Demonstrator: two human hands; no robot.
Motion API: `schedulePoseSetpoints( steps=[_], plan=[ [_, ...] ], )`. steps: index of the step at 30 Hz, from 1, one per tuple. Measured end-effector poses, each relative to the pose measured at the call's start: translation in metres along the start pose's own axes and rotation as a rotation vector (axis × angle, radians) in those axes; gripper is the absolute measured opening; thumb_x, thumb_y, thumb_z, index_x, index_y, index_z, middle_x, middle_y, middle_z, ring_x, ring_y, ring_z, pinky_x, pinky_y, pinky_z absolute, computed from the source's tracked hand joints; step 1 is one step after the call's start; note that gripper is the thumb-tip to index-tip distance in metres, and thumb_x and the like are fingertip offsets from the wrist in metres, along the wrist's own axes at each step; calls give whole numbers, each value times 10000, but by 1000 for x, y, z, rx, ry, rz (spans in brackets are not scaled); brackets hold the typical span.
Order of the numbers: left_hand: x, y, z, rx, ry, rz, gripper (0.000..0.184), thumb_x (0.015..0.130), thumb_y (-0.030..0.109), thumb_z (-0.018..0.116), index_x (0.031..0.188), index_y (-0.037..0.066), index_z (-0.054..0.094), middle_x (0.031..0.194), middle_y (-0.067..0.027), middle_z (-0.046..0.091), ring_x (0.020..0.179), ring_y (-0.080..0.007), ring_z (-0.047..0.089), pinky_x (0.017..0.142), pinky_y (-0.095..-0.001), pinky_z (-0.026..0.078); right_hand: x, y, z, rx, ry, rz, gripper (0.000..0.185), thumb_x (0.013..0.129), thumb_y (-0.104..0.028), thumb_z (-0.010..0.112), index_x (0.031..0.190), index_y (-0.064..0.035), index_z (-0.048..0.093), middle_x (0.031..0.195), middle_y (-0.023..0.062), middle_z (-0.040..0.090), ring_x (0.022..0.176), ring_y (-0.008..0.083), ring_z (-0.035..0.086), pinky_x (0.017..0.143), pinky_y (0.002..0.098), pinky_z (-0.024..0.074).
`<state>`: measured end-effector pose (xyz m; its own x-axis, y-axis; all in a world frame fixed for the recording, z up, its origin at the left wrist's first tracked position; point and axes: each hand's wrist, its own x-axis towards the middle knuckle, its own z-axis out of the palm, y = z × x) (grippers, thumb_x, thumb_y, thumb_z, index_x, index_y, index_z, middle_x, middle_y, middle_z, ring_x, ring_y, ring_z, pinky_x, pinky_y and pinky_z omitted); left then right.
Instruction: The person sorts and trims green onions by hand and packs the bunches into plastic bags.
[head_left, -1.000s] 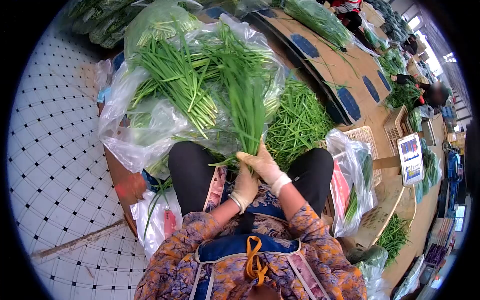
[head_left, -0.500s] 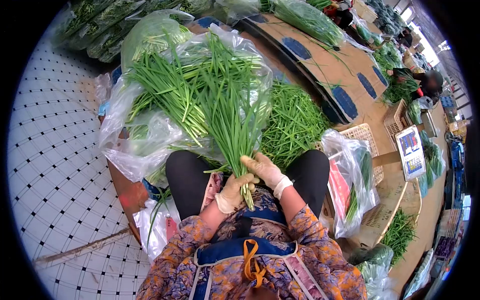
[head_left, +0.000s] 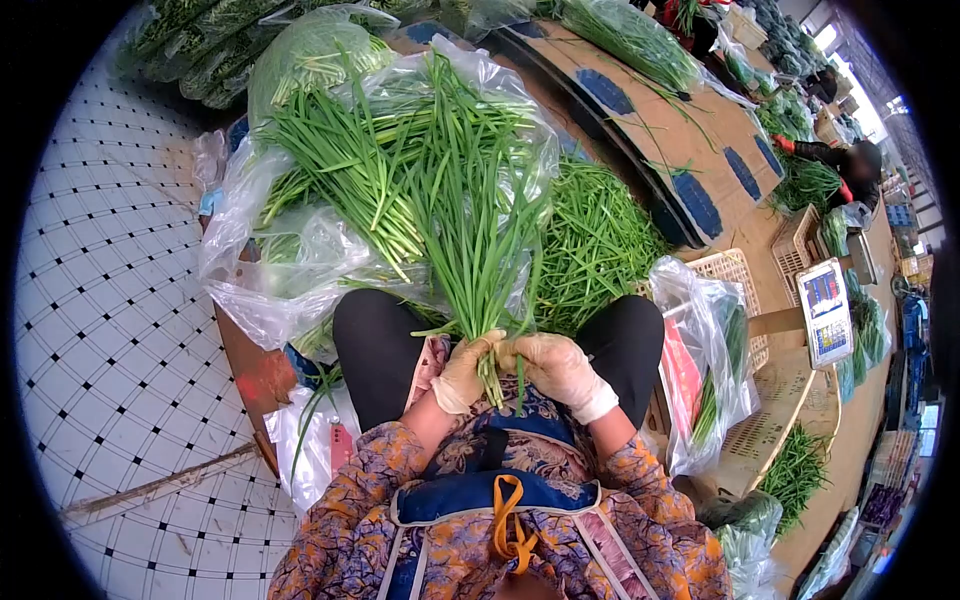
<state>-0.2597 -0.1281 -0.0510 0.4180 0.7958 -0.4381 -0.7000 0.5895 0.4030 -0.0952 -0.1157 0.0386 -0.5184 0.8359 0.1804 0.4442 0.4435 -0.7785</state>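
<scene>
A bunch of long, flat green garlic chives (head_left: 470, 250) fans out in front of me, its stem ends pointing toward my lap. My left hand (head_left: 462, 376), in a pale glove, is closed around the stems near their cut ends. Beside it, touching the bunch from the right, my gloved right hand (head_left: 552, 370) has its fingers pinched on a few strands at the bunch's edge. More chives lie in a heap on a clear plastic bag (head_left: 265, 305) beyond my knees. A loose pile of green chives (head_left: 600, 245) lies to the right of the bag.
A bagged bundle of greens (head_left: 705, 370) leans beside my right knee. Behind it stand a plastic crate (head_left: 730, 270) and a scale display (head_left: 826, 312). A brown board with blue patches (head_left: 650, 110) lies ahead. A co-worker (head_left: 845, 165) handles greens far right. Tiled floor (head_left: 130, 330) spreads left.
My right hand has moved slightly right and down, turning so its back faces up, and a few strands shift with it. My left hand stays on the stems.
</scene>
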Motion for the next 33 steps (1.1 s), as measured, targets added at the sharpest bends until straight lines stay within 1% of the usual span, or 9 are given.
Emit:
schedulePoseSetpoints(
  steps=[5, 9, 11, 15, 17, 19, 23, 27, 33],
  plan=[
    [-6, 7, 8, -38, -179, -47, 297, 879, 143, 508, 1142, 5, 521, 925, -75, 620, 782, -161, 609, 679, -263, 502, 7, 6, -4, 163, -69, 82, 233, 740, 16, 574, 956, -69, 599, 814, 113, 627, 751, 273, 616, 668, 323, 493],
    [-11, 10, 20, -97, -73, -131, 320, 865, 156, 526, 1159, 30, 510, 913, -62, 617, 723, -150, 597, 652, -262, 498, 16, 16, 10, 209, 184, 242, 221, 776, 25, 567, 989, -34, 582, 808, 105, 620, 707, 175, 610, 639, 275, 481],
    [-2, -1, -6, -77, -78, -200, 289, 856, 160, 535, 1121, 46, 530, 837, -37, 596, 657, -151, 581, 605, -277, 496, 18, 0, 13, 546, 101, 552, 207, 791, 31, 555, 988, -22, 582, 803, 93, 617, 698, 145, 599, 623, 266, 475],
    [-1, 0, -5, 1, -107, -85, 206, 832, 144, 553, 1011, 41, 554, 705, -14, 543, 595, -136, 538, 571, -272, 479, 13, 9, 11, -68, 63, -48, 170, 849, -94, 580, 999, -17, 600, 787, 27, 587, 721, 97, 555, 653, 246, 465],
    [-7, 5, 8, -83, -93, -85, 205, 831, 145, 554, 996, 24, 556, 710, -23, 551, 603, -129, 527, 586, -261, 467, 8, 9, 2, -16, 70, -57, 172, 850, -122, 586, 979, -8, 602, 779, 23, 578, 732, 101, 546, 667, 250, 465],
    [-3, 9, 7, -2, -103, -90, 204, 830, 141, 555, 992, 17, 555, 726, -27, 556, 607, -125, 523, 597, -258, 463, 3, 11, -5, 554, -63, 325, 175, 847, -143, 595, 950, -2, 604, 798, 32, 591, 735, 112, 550, 678, 261, 469],
    [-4, 8, 23, 14, -163, -38, 221, 818, 123, 574, 1002, 6, 544, 762, -42, 569, 614, -117, 523, 577, -248, 453, 5, -5, -12, 992, -76, 372, 136, 859, -144, 575, 894, -17, 609, 817, 58, 631, 713, 119, 604, 693, 255, 493],
    [-1, 2, 10, 184, 34, 1, 254, 798, 91, 617, 1019, 21, 511, 783, -51, 563, 645, -137, 566, 534, -253, 479, 35, -11, -56, 1021, 507, 289, 349, 854, -304, 581, 1045, -17, 527, 884, 102, 642, 780, 155, 620, 753, 281, 503],
    [-6, -6, 33, 359, 120, 132, 279, 797, 46, 589, 1061, 27, 500, 815, -54, 574, 639, -132, 563, 513, -230, 467, 0, 24, -19, 902, 223, 781, 709, 778, -279, 684, 1281, 43, 302, 1084, 189, 539, 906, 232, 578, 771, 320, 492]
  ],
)
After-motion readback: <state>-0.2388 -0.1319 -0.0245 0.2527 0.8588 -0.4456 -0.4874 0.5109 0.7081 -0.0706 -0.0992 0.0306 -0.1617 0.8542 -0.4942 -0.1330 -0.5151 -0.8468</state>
